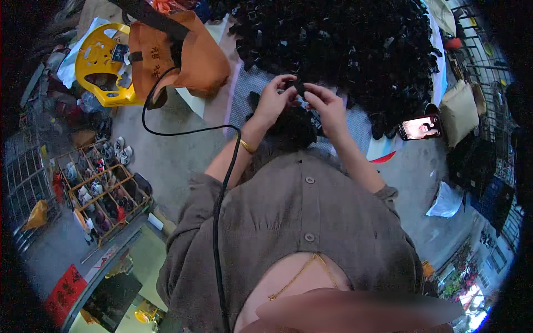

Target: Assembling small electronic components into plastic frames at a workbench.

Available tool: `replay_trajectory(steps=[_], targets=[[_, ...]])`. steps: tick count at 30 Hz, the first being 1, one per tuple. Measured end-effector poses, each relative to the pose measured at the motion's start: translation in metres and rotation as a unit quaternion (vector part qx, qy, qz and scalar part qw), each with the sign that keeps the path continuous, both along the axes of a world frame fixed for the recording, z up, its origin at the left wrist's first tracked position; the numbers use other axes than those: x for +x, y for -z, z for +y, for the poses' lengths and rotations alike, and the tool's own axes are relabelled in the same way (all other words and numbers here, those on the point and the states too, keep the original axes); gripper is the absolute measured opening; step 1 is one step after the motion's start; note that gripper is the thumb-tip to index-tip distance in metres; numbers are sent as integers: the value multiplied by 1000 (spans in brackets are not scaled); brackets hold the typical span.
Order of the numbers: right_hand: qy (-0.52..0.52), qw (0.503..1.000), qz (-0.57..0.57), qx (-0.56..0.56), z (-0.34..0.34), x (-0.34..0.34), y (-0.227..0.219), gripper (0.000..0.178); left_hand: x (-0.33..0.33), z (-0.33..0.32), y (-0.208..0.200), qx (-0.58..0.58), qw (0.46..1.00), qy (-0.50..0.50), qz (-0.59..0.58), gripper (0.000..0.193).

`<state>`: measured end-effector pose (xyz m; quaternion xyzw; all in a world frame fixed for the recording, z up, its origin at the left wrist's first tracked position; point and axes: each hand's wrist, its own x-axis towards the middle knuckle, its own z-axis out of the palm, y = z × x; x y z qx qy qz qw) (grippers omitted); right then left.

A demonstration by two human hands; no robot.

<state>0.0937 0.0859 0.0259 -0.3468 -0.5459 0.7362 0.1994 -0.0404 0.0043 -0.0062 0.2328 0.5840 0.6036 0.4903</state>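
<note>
Just past twelve o'clock from the centre of your view, a small black piece (pixel 298 87) sits between your two hands. It is dark all over, short and narrow, and too small here for you to make out its finer shape or its material. Your left hand (pixel 274 101) pinches it with thumb and fingertips from the nine o'clock side, and your right hand (pixel 330 109) does likewise from three o'clock. A black clump (pixel 292 130) lies at six o'clock from it, close to your shirt (pixel 266 222); a broad heap of black pieces (pixel 338 50) spreads at one o'clock over a pale patterned sheet (pixel 249 83).
</note>
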Motion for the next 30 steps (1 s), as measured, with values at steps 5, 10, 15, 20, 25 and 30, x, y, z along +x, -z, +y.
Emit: replay_trajectory(steps=[5, 10, 15, 20, 25, 30], targets=[[22, 992, -3, 123, -18, 6, 9, 28, 18, -4, -25, -74, 978, -118, -153, 23], [38, 967, 5, 253, -19, 6, 4, 29, 22, -16, -24, 49, 949, -107, -293, 28], [67, 878, -6, 474, -6, 11, 7, 27, 30, -24, -46, 67, 959, -82, -262, 35], [70, 928, -6, 366, -19, 10, -9, 27, 27, -26, -51, 32, 983, -62, -169, 35], [69, 955, 3, 290, -18, 11, -9, 23, 27, -26, -54, 55, 989, -61, -121, 34], [10, 829, 17, 559, -13, 15, -4, 29, 33, -24, -53, 60, 991, -68, -96, 32]])
